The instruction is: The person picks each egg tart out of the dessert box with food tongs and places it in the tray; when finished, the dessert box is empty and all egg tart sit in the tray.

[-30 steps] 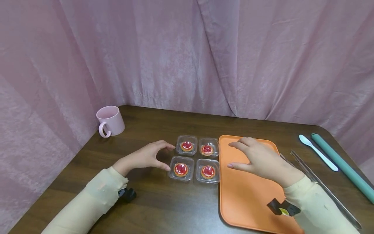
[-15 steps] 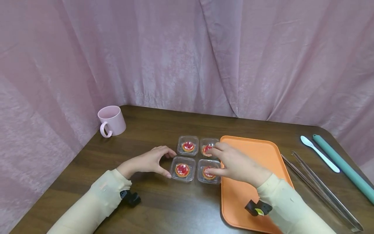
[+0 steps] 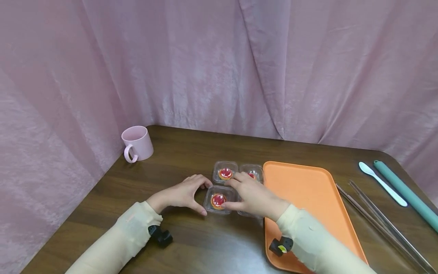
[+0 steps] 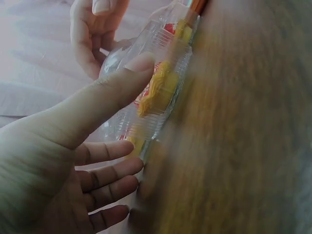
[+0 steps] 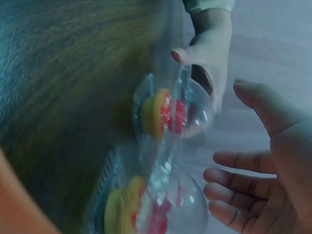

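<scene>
Several small clear plastic boxes, each with a red-topped tart inside, stand in two rows mid-table. At the left side of the near-left tart box (image 3: 218, 201), my left hand (image 3: 183, 193) has its thumb and fingers spread; in the left wrist view its thumb (image 4: 112, 95) overlaps a box. My right hand (image 3: 254, 196) is over the right-hand boxes, palm facing left, partly hiding them. Its fingertips come right up to the near-left box. The right wrist view has its fingers (image 5: 239, 187) apart from the domed lids, with a tart box (image 5: 168, 114) beyond them.
An orange tray (image 3: 297, 179) lies directly right of the boxes, under my right forearm. Farther right are metal tongs (image 3: 384, 224), a white spoon (image 3: 383, 184) and a green rod-like thing (image 3: 407, 192). A pink mug (image 3: 138, 144) stands at the back left, before a pink curtain (image 3: 205, 68).
My right hand has moved left from over the orange tray to over the right-hand tart boxes. My left hand stays beside the left-hand boxes. The head view has shifted slightly.
</scene>
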{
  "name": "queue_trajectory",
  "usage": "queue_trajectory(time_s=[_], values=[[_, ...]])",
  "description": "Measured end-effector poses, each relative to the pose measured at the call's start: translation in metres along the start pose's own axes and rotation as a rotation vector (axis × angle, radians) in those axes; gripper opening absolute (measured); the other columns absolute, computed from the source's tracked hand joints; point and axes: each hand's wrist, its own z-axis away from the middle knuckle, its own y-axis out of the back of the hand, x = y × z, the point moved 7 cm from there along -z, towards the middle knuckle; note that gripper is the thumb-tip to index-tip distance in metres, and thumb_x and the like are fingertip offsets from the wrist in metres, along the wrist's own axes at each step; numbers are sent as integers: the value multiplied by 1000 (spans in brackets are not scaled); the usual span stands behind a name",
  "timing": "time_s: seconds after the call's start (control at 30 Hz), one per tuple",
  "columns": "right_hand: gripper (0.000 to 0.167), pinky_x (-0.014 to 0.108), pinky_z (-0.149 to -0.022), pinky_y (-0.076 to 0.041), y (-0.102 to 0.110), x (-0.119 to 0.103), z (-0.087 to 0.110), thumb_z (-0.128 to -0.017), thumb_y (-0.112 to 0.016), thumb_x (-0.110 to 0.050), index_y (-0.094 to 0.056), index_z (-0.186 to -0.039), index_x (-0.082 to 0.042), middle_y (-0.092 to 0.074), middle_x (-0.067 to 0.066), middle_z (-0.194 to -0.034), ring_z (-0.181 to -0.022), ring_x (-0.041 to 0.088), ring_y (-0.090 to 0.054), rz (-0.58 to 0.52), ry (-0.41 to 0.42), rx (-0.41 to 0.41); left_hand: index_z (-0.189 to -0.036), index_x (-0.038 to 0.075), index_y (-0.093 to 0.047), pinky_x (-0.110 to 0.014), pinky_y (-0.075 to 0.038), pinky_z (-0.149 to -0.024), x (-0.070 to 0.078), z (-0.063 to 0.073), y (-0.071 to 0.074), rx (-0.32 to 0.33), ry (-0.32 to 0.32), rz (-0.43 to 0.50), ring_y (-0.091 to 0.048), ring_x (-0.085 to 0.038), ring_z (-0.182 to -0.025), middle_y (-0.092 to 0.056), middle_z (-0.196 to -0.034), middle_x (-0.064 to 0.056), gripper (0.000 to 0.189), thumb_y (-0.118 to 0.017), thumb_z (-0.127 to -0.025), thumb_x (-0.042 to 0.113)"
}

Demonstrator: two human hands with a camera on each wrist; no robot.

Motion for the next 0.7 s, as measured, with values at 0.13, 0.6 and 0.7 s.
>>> queue_trajectory(time_s=[0.13,0.6,0.7], values=[[61,39,-94,-50,-8,-1,-6,-81,-69,-53,-63,-118,-5,-62,7,-116,-107,24,-57,5,-15,-7,-119,13,-53,-35,-39,-94,1,-1,-1,12,1,-11,-49,-16,-106,-56,-113,0,72,-87,-63,44],[73,41,-92,-52,-27,-6,-18,-72,-72,-63,-64,-117,-7,-63,9,-114,-112,28,-57,79,-75,-57,-118,13,-54,-36,-38,-93,3,0,0,9,-1,-25,-49,-17,-105,-56,-112,1,71,-87,-63,44],[73,40,-90,-53,-29,-8,-20,-70,-74,-62,-63,-118,-9,-63,8,-112,-109,26,-57,93,-66,-61,-118,12,-54,-38,-38,-94,4,1,0,7,-3,-25,-49,-17,-106,-56,-113,0,71,-87,-64,44]])
